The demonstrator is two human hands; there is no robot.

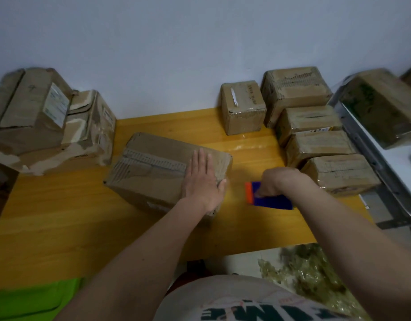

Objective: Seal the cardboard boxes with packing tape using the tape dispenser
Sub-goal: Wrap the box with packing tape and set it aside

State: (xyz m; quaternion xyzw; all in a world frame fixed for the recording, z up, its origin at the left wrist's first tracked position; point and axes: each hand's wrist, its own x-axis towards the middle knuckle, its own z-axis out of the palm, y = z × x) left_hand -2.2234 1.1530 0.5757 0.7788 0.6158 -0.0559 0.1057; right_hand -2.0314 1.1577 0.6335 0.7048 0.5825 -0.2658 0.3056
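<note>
Right hand [270, 181] is curled around the blue and orange plastic tape dispenser [268, 197], which sits low over the yellow wooden worktop [84, 216] just right of the box being worked on. Left hand [203, 179] lies flat, fingers straight and together, palm pressed on the near right end of the brown cardboard box [162, 167], thumb hooked over its right edge. That box lies at an angle in the middle of the worktop; a strip of tape runs lengthwise across its top face, ending under the left hand.

Beyond the right hand, a row of three taped cardboard boxes [320, 147] runs along the right edge of the worktop, each touching the next. Farther back stand a small cube-shaped cardboard box [242, 105] and, just beside it on the right, a larger taped cardboard box [295, 89], both near the pale wall [200, 42].

At far left, two worn, torn cardboard boxes [49, 121] stand touching one another. At far right, another wrapped box [383, 105] rests on a metal tray [362, 137] off the worktop.
</note>
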